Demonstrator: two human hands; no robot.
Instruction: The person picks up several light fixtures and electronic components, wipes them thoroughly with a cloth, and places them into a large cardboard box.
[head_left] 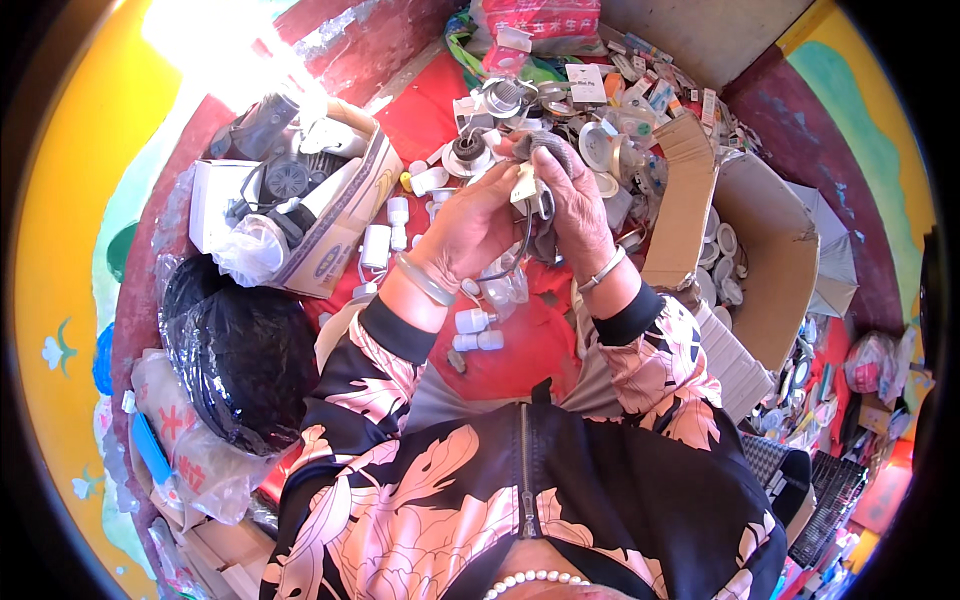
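Observation:
Both hands meet in front of me around a small pale block with a dark cable. My left hand point(472, 222) has its fingers closed on the pale block point(523, 186) from the left. A dark cable point(527, 235) hangs from it in a curve. My right hand point(580, 205) presses a grey cloth point(545, 146) against the block, thumb on top; the cloth also hangs below the fingers. Exactly what kind of part the block is cannot be made out. Just beyond the hands lies a round white fitting with a dark centre point(467, 152).
White bulb-like pieces point(470, 320) lie on the red cloth point(500, 368). A carton of appliance parts point(335, 235) stands left, above a black plastic bag point(235, 350). To the right, an open cardboard box point(775, 260) holds round white pieces. Small packages point(660, 95) pile up at the back.

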